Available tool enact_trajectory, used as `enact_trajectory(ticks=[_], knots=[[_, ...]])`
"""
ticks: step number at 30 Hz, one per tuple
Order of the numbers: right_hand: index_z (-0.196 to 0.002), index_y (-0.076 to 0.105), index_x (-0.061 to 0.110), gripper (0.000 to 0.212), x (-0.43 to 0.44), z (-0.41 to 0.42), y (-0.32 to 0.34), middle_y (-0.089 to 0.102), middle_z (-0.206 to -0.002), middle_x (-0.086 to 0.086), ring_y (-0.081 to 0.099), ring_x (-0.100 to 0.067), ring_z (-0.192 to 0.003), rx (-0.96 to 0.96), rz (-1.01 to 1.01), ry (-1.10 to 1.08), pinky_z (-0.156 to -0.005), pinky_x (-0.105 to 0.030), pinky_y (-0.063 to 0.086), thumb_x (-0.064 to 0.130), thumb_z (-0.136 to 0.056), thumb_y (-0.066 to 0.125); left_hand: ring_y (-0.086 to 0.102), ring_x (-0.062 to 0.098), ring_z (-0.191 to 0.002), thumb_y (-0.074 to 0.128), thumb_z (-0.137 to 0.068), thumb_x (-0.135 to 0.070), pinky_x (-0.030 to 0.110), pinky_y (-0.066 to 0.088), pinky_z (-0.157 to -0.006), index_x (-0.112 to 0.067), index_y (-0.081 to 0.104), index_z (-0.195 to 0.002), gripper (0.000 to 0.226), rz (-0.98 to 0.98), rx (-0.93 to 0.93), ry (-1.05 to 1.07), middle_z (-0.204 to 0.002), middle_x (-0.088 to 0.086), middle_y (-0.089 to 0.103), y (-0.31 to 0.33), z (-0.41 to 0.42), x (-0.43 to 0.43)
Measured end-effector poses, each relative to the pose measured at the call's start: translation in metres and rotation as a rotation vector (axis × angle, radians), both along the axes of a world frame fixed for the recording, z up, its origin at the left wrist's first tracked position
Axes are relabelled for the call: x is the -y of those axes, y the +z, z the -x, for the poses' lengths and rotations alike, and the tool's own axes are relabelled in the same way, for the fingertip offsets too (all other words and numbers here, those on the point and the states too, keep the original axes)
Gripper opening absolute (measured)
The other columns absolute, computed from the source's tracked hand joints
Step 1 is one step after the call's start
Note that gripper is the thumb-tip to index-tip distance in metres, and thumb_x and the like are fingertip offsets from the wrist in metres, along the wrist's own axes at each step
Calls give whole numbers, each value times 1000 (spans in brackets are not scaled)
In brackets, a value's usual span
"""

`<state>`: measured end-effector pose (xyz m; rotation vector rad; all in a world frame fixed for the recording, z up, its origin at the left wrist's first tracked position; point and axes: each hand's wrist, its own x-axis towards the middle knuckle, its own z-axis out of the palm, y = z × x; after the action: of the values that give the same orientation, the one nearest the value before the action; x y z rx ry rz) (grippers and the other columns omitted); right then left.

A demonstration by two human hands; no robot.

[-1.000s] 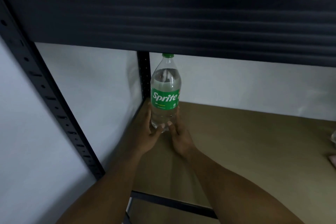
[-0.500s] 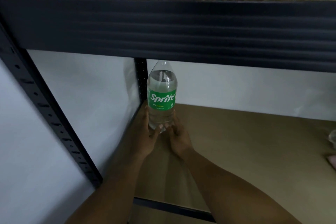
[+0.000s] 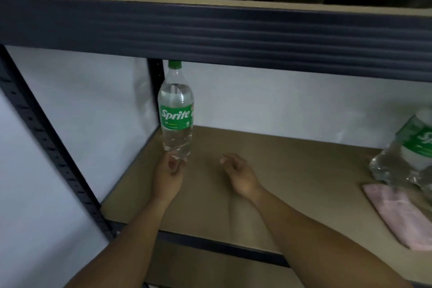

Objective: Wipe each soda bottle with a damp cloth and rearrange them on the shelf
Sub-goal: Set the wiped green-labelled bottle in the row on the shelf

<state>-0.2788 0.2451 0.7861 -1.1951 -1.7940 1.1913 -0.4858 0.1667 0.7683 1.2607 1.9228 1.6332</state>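
Head view: your Sprite bottle (image 3: pixel 176 110) stands upright in the back-left corner of the shelf (image 3: pixel 280 170). Your left hand (image 3: pixel 169 174) curls at its base, though whether it grips or merely touches is unclear. Your right hand (image 3: pixel 239 176) hangs relaxed and holds nothing. The bottle looks full, so probably heavy, and its smooth plastic is likely slick once damp. Grasp it round the labelled waist.

White back wall (image 3: pixel 280 105), white side wall (image 3: pixel 35 170)
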Motion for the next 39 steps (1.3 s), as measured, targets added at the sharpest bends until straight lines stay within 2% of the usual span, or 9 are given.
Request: enact_trajectory(ticks=[6, 11, 14, 16, 18, 22, 27, 33, 39], knots=[[-92, 71, 16, 18, -23, -125, 45, 69, -93, 4, 59, 16, -71, 71, -110, -154, -73, -16, 45, 9, -104, 60, 67, 13, -76, 72, -92, -21, 31, 51, -76, -31, 67, -87, 12, -23, -16, -122, -85, 0, 74, 36, -104, -29], [-108, 68, 19, 13, -25, -249, 82, 63, -95, 9, 60, -6, -91, 67, -170, -385, -80, -20, 43, 8, -103, 61, 64, 2, -73, 71, -98, -17, 21, 49, -73, -19, 70, -99, 2, -67, -81, -385, -86, -3, 72, 87, -226, -79], [-101, 74, 13, 7, -25, -316, 89, 74, -94, 2, 70, 2, -90, -22, -256, -555, -84, -23, 52, 15, -98, 68, 63, -2, -74, 70, -99, -35, 9, 46, -66, -29, 67, -107, 10, -41, -176, -548, -87, -8, 69, 114, -308, -103], [-115, 72, 17, 31, -22, -353, 96, 77, -106, -5, 74, -19, -101, -59, -254, -670, -93, -40, 57, 39, -94, 63, 66, 2, -85, 68, -100, -42, 11, 49, -70, -32, 64, -120, 22, 2, -243, -674, -100, -6, 70, 129, -359, -118], [-136, 62, 20, 39, -16, -378, 105, 73, -125, -8, 70, -29, -112, -89, -266, -729, -98, -47, 57, 34, -100, 60, 67, 14, -100, 66, -100, -43, 24, 54, -85, -32, 54, -140, 43, 31, -303, -762, -116, -3, 67, 141, -403, -132], [-161, 33, 26, 50, -19, -400, 114, 54, -144, 4, 54, -18, -129, -197, -182, -666, -102, -31, 45, 31, -113, 45, 62, 22, -117, 65, -102, -40, 38, 54, -100, -39, 16, -163, 78, 144, -284, -857, -142, -1, 48, 153, -454, -165], [-166, 26, 23, 52, -43, -415, 105, 45, -161, -5, 45, -25, -146, -286, -25, -604, -106, -30, 39, 34, -116, 34, 52, 27, -139, 72, -98, -35, 50, 51, -110, -46, -5, -163, 101, 197, -206, -969, -164, 6, 39, 146, -472, -190], [-166, 14, 25, 56, -50, -417, 96, 40, -164, -7, 44, -28, -148, -274, -62, -550, -103, -25, 39, 29, -115, 38, 53, 28, -141, 71, -99, -36, 52, 50, -111, -47, -3, -162, 98, 104, -250, -904, -164, 6, 39, 139, -473, -184], [-160, 20, 24, 52, -50, -393, 89, 57, -148, -16, 65, -18, -115, -314, -61, -388, -75, -14, 57, 19, -114, 42, 51, 27, -142, 69, -100, -40, 51, 50, -111, -47, -2, -163, 95, 72, -283, -808, -165, 4, 38, 135, -426, -170]])
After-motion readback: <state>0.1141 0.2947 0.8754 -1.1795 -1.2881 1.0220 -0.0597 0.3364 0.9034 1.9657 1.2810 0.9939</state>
